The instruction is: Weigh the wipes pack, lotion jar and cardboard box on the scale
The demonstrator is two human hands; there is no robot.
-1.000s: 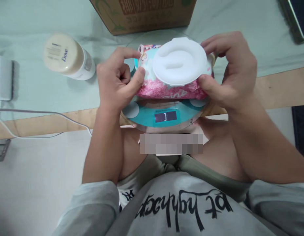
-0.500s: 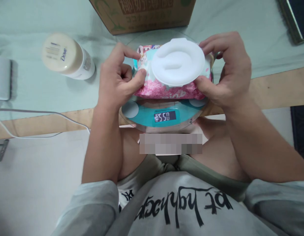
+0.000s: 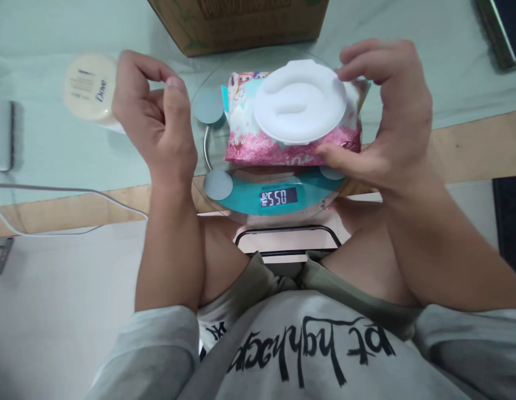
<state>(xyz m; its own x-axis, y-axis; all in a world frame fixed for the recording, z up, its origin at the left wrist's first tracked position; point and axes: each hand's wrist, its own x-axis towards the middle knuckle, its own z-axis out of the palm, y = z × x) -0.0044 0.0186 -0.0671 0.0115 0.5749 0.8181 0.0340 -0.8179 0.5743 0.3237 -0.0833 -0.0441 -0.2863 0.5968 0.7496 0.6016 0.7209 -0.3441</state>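
A pack of wet wipes [image 3: 258,145], pink and pale blue with a white oval lid [image 3: 302,114], lies flat on a round glass scale [image 3: 241,191]. The scale's teal front strip carries a lit digital display [image 3: 278,196]. Off to the pack's left, my left hand [image 3: 158,114] is raised with curled fingers, its thumb against the index finger and nothing visible in it. It partly covers the Dove bottle. My right hand [image 3: 393,111] is spread at the pack's right end, thumb over the front edge and fingers near the lid; whether it touches is unclear.
The cream-capped Dove bottle [image 3: 89,89] stands at the left. A brown cardboard box [image 3: 249,30] is behind the scale. A dark-screened device [image 3: 502,30] lies far right, a pale device [image 3: 0,133] far left. A white cable [image 3: 74,190] crosses the table's front edge [image 3: 479,144].
My left hand has let go of the wipes pack and moved left, its fingers curling in. My right hand has loosened and its fingers have lifted from the lid's edge. The pack stays on the scale.
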